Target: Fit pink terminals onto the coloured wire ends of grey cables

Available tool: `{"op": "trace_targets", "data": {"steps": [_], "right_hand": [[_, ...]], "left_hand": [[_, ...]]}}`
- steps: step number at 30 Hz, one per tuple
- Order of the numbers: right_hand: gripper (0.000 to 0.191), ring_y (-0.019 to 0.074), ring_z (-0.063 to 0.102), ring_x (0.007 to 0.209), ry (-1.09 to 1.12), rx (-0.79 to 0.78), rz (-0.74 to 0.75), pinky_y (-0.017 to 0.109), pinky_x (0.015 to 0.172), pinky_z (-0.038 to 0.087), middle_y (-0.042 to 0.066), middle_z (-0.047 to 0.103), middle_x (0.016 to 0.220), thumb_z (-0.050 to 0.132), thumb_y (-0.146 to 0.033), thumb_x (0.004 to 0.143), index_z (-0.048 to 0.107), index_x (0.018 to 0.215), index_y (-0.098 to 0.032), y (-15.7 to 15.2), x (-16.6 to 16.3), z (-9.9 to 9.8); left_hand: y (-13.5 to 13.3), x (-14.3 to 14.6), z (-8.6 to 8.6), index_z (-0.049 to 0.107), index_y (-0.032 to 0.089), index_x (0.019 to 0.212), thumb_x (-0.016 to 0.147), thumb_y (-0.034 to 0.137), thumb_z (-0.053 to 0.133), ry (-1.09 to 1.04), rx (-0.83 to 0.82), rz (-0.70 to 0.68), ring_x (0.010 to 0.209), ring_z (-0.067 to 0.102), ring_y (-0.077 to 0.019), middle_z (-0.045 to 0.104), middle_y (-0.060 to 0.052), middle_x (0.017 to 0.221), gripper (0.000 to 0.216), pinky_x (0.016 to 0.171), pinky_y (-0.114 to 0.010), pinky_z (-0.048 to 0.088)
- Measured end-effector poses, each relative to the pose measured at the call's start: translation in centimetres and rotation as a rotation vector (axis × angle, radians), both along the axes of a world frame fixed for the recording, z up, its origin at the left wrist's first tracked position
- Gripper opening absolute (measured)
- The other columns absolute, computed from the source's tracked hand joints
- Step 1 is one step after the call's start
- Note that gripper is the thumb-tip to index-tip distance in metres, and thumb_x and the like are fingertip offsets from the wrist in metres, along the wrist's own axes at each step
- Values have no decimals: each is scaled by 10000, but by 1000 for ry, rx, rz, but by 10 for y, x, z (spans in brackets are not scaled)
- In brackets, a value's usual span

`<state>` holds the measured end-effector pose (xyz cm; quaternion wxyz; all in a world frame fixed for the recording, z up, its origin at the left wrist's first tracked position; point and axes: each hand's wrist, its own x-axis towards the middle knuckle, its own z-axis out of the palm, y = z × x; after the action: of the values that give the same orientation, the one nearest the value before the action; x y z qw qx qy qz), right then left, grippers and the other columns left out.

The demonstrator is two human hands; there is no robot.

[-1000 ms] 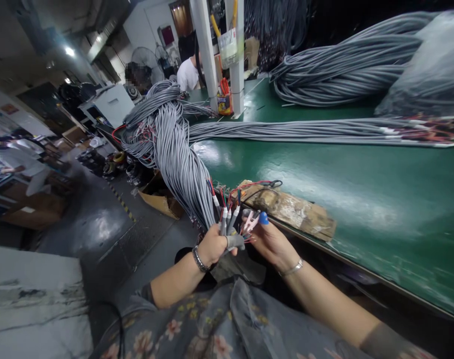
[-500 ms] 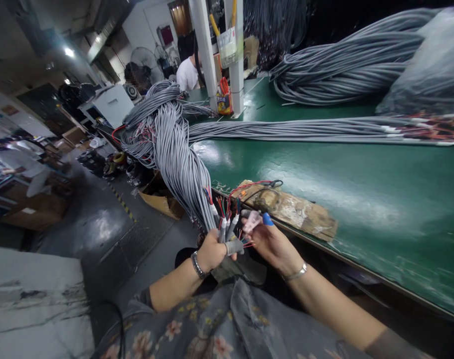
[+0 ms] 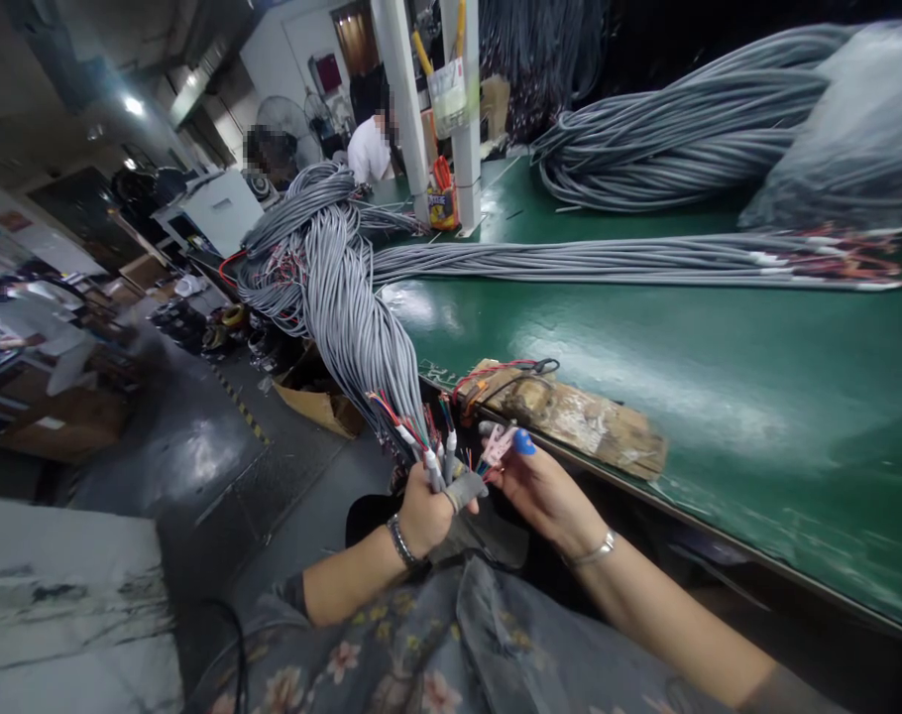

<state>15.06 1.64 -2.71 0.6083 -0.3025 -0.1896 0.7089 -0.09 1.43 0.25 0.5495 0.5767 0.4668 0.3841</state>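
My left hand (image 3: 425, 516), its thumb wrapped in grey, is closed around several grey cables (image 3: 432, 470) just off the table's near edge. Their stripped ends fan upward in thin coloured wires with white bands. Close on the right, my right hand (image 3: 546, 496) pinches a small pale pink clip-like tool (image 3: 498, 445); a blue cover sits on one of its fingertips. The tool touches or nearly touches the thin wires by my left thumb; which one, I cannot tell. From the held ends, a thick bundle of grey cables (image 3: 354, 297) runs up and left over the table's edge.
On the green table (image 3: 755, 357) lies a worn wooden board (image 3: 581, 421) with red and black leads. Behind it stretch a straight cable row (image 3: 570, 260) and a coiled cable heap (image 3: 666, 149) under plastic. A white post (image 3: 462, 149) stands at the back; a person (image 3: 371, 149) sits beyond.
The cable ends in my left hand have spread, some tipping left. My right hand has moved slightly left, bringing the pink tool closer to the wires by my left thumb.
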Motion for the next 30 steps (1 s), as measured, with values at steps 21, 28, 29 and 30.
{"op": "trace_targets", "data": {"steps": [21, 28, 29, 30], "right_hand": [[343, 163, 595, 672, 35, -5, 8, 279, 604, 491, 16, 712, 764, 751, -571, 686, 736, 810, -252, -2, -2, 0], [328, 163, 615, 703, 2, 8, 13, 270, 620, 505, 22, 719, 791, 755, -531, 704, 743, 863, -245, -4, 1, 1], [320, 159, 612, 698, -6, 10, 6, 265, 615, 506, 20, 715, 785, 756, -520, 707, 745, 862, -241, -4, 1, 1], [315, 155, 611, 693, -8, 8, 1, 260, 609, 507, 17, 713, 780, 759, -517, 706, 746, 854, -239, -4, 1, 2]], "left_hand": [[0, 2, 2, 592, 171, 490, 728, 509, 673, 18, 9, 8, 524, 536, -136, 593, -24, 494, 421, 603, -279, 448], [-4, -2, 1, 607, 173, 513, 736, 507, 659, 36, 15, 33, 536, 552, -142, 609, -30, 518, 405, 598, -278, 450], [-3, -2, -1, 607, 174, 515, 733, 495, 664, 32, 11, 41, 533, 551, -140, 609, -28, 517, 392, 596, -277, 448], [-2, -2, -2, 605, 174, 516, 730, 485, 668, 26, 6, 49, 529, 549, -138, 608, -27, 515, 382, 594, -276, 447]]}}
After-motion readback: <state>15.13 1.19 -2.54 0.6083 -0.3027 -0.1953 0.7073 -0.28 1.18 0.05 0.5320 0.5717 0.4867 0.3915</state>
